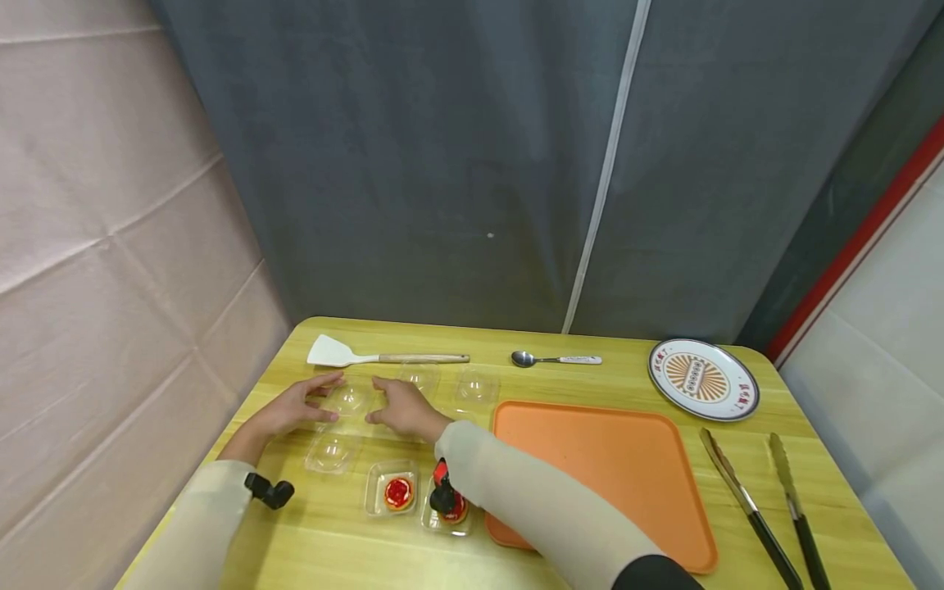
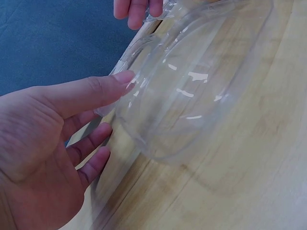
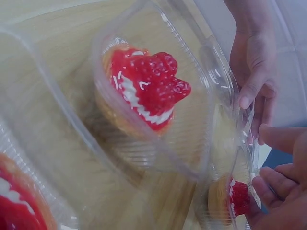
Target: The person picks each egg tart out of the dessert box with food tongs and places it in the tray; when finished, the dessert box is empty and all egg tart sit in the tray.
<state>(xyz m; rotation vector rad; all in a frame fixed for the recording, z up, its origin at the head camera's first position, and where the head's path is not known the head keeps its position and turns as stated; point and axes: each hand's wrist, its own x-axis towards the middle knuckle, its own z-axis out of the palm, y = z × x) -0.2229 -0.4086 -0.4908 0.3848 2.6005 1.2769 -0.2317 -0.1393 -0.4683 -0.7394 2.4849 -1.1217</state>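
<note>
A clear plastic clamshell box (image 1: 350, 398) lies between my two hands in the head view. My left hand (image 1: 295, 406) is at its left side, index finger and thumb spread apart, the thumb tip at the clear plastic edge in the left wrist view. Opposite, my right hand (image 1: 407, 410) has its fingers and thumb spread at the box's right side. A red-topped tart (image 3: 235, 197) shows inside a box by the right hand in the right wrist view. Nearer me, one tart (image 1: 398, 493) sits in a clear box, and another (image 1: 454, 510) is partly hidden by the wrist camera.
More clear domed plastic (image 1: 332, 453) lies around the hands. An orange tray (image 1: 597, 475) is to the right, partly under my right sleeve. Behind are a white spatula (image 1: 332, 352) and a spoon (image 1: 524, 359). A plate (image 1: 703, 380) and tongs (image 1: 752, 512) lie farther right.
</note>
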